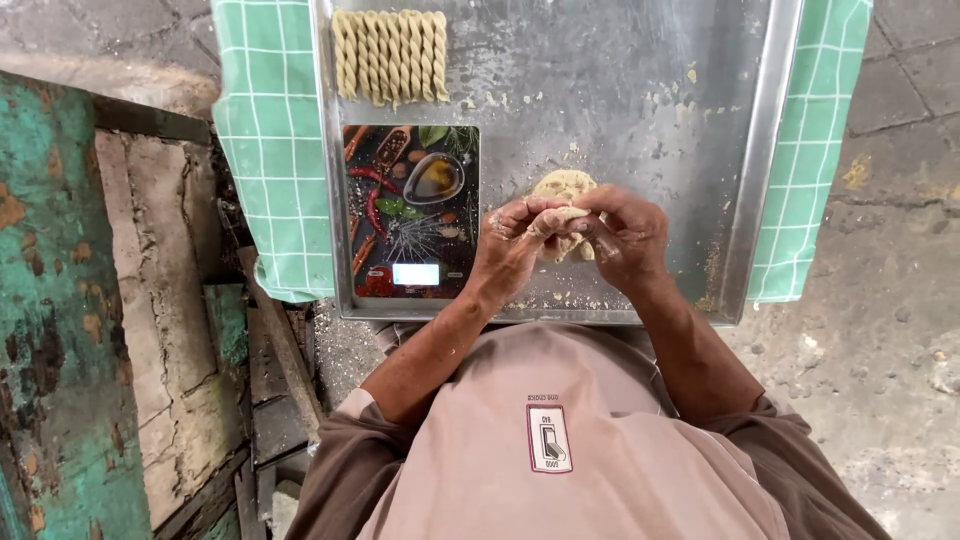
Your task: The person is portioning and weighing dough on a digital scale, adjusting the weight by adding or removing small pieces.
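A: What are the hands doing?

B: The left hand [512, 240] and the right hand [622, 232] meet fingertip to fingertip, each grip closed narrow on a small piece of dough [563, 218] pinched between them. It is pale yellow, soft and crumbly, and crumbs stick to the fingers.

A: And right around them?

B: At 12 o'clock from the hands, touching them, a rough, lumpy mound of dough [563, 184] lies on the metal tray [650, 90]. The tray is shallow, dull silver, scratched and dusted with crumbs.

A: What else does the tray hold?

B: At 9 o'clock from the hands, a flat rectangular kitchen scale [411, 210], glossy, with a picture of spices and herbs and a small lit display. At 11 o'clock, in the far corner, a row of twisted dough sticks [391, 55], rope-like, lying side by side and touching.

A: Under the tray?

B: A green cloth with white checks [268, 150], draped over both edges of the desk, above a cracked concrete floor [890, 330].
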